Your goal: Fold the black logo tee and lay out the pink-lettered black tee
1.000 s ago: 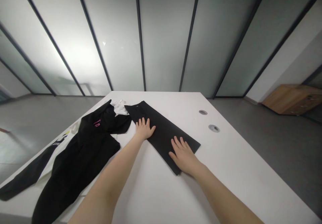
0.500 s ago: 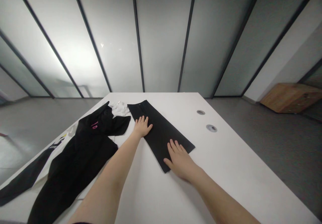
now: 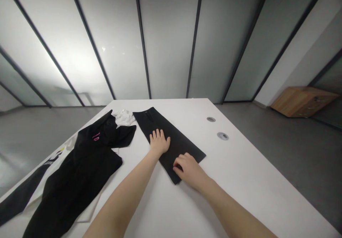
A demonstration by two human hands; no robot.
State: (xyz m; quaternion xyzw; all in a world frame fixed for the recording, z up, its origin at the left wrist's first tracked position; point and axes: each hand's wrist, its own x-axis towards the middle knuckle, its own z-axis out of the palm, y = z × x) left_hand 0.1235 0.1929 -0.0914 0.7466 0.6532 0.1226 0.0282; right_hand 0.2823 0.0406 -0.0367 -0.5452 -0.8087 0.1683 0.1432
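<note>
Black trousers (image 3: 171,134), folded lengthwise into a long flat strip, lie slantwise on the white table with the waistband at the far end. My left hand (image 3: 159,143) rests flat on the middle of the strip, fingers spread. Over the near end is my right hand (image 3: 188,168), its fingers curled in and the thumb bent close to the index fingertip. Whether cloth is caught between those fingertips I cannot make out. The near hem shows partly past the right hand and stays flat.
A black garment with pink print (image 3: 80,170) is spread along the left side of the white table (image 3: 229,195). Under and beside it lies a white and dark garment (image 3: 53,163); a crumpled white cloth (image 3: 124,117) sits farther back. Two cable grommets (image 3: 222,136) are at right. A wooden cabinet (image 3: 301,101) stands beyond.
My left hand has slid nearer and slightly right along the trousers, staying flat. My right hand's fingers have gone from stretched out to curled. The view has shifted slightly.
</note>
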